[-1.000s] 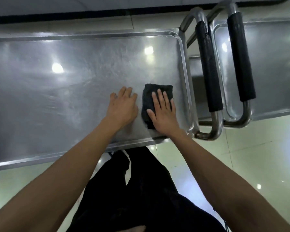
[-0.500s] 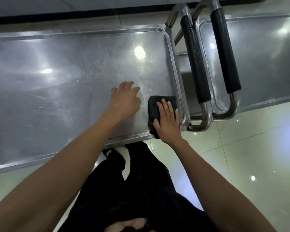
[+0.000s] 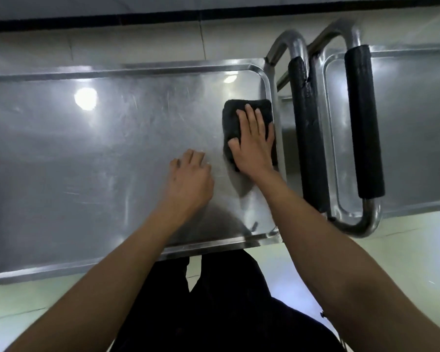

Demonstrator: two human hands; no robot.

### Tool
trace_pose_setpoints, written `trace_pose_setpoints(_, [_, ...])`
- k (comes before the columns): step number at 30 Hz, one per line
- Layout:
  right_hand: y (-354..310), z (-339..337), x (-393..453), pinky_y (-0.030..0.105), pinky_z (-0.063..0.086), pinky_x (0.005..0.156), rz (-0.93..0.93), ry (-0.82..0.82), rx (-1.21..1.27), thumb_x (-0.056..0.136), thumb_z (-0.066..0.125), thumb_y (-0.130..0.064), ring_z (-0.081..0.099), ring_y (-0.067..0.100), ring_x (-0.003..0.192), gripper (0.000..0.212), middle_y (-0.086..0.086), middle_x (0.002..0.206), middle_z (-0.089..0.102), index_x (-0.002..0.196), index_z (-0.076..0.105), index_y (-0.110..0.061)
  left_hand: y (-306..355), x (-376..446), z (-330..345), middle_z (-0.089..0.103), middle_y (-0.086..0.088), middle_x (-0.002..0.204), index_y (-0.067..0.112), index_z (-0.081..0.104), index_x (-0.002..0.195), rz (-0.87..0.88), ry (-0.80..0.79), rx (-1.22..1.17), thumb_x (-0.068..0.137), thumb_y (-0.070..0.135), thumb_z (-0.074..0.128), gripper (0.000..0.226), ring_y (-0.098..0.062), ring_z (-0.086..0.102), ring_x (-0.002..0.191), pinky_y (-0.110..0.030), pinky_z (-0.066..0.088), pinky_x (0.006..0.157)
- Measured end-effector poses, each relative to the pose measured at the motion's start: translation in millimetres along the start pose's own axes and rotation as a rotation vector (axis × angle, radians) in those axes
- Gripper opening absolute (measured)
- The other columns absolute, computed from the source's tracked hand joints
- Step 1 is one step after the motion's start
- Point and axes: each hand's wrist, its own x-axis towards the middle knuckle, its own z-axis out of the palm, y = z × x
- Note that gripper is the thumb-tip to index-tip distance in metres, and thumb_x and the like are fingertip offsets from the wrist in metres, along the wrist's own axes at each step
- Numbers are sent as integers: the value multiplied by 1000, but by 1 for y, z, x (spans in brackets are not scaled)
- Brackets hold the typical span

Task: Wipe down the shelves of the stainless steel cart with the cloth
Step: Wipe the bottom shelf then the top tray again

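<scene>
We see dark cloth (image 3: pixel 235 118) flat on top shelf (image 3: pixel 112 148) of steel cart, right up against right rim.
Right hand (image 3: pixel 252 143) lies on cloth, fingers straight, pressing down.
Left hand (image 3: pixel 191 181) rests on bare shelf just beside, fingers bent loose, holding nothing.
We think step is wiping right end.
Next we guess: push cloth left over big unwiped part, keep it flat.
Black-padded handles (image 3: pixel 305 138) stand beside rim.

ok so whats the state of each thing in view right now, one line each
cloth: folded, dark, flat on the shelf by its right rim, under the right hand
right hand: fingers straight, pressing the cloth
left hand: resting on bare steel beside the cloth, holding nothing
top shelf: scuffed, shiny with lamp glare
near handle: black grip, split near its top
second cart: parked alongside, handles side by side
</scene>
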Motion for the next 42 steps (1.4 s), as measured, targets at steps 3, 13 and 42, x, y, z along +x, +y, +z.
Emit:
trace_pose_setpoints(3, [-7,-10,51,55,-1,123,13,-1,7,92,35,-43,-1,21,155,73,0,168,5,160,13,-25,-1,3,3,59,-8,127,14,76,98,-16,59,5,89,29,54,28,-31,46,125,-48,41,92])
trace_pose_setpoints(13, [-9,-17,95,55,1,124,-16,40,19,97,28,-49,-3,22,155,71,1,169,1,160,8,-25,2,-3,16,52,-10,144,15,73,108,-53,122,-13,91,28,48,33,-31,41,139,-51,40,98])
trace_pose_setpoints(42, [-35,54,-252,63,13,119,110,-73,-44,92,50,-55,12,30,152,80,4,167,14,158,16,-27,-5,-184,56,36,-9,155,18,55,134,105,-59,-25,98,29,45,39,-30,25,145,-52,31,110])
